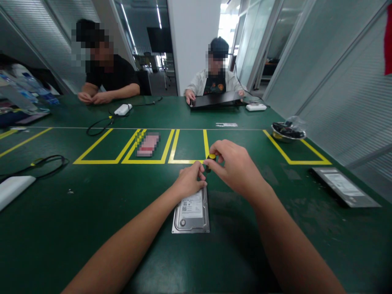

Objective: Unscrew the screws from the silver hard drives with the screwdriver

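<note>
A silver hard drive [191,210] with a white label lies flat on the green table in front of me. My left hand [191,179] rests over its far end, fingers curled and holding it, with the thumb near the right edge. Pinched in my right hand [234,167] is a small screwdriver [209,163] with a black and yellow handle. It stands roughly upright over the drive's far right corner, close to my left fingertips. Its tip is hidden or too small to make out.
To the right lies another hard drive [346,188]. Behind it, a metal bowl [288,132] holds dark pieces and a plastic bag. Yellow tape [143,161] marks boxes on the table [107,245]. A white device [15,190] with a cable sits left. Two people sit opposite, one holding a black panel [216,101].
</note>
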The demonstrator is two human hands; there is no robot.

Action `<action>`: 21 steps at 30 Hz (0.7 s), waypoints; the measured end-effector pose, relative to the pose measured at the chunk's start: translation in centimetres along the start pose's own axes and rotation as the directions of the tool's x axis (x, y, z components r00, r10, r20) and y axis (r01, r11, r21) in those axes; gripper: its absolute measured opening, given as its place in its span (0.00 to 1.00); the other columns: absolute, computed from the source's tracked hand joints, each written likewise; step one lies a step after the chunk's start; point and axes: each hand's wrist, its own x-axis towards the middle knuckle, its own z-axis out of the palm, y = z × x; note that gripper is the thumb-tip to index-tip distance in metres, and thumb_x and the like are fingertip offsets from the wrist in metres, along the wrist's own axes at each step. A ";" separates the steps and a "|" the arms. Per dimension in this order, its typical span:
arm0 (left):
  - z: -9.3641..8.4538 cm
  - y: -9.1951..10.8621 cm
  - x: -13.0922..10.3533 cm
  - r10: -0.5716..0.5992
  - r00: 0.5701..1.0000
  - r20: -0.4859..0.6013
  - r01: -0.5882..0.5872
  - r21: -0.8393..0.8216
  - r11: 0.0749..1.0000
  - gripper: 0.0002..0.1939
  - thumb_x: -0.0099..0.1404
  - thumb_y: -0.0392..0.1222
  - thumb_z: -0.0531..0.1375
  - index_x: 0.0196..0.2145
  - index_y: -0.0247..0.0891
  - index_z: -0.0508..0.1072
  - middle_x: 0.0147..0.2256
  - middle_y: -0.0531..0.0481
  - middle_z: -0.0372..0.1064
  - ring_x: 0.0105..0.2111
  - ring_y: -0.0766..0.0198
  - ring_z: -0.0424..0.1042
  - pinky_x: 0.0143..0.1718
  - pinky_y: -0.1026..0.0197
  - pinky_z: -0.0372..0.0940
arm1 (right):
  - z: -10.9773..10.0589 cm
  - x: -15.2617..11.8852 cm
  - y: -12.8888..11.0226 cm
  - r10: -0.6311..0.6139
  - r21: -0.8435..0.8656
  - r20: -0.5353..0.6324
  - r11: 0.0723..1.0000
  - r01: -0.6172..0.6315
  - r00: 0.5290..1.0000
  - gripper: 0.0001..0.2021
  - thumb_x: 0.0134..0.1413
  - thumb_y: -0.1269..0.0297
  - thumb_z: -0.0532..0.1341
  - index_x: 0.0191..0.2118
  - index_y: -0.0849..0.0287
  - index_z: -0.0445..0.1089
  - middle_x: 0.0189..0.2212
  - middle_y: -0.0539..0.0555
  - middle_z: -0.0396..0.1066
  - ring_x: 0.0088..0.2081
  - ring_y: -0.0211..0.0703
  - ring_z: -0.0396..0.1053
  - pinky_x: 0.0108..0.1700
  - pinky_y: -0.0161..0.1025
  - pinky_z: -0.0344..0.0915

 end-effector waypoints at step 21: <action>-0.3 -0.7 0.3 -0.006 0.996 0.088 0.013 -0.077 0.997 0.20 0.52 0.36 0.66 0.39 0.41 0.59 0.34 0.53 0.75 0.35 0.59 0.74 0.37 0.59 0.64 | -0.2 0.2 -0.1 -0.026 0.032 -0.015 0.999 0.027 1.000 0.03 0.55 0.72 0.61 0.37 0.61 0.70 0.32 0.52 0.69 0.33 0.39 0.65 0.38 0.36 0.58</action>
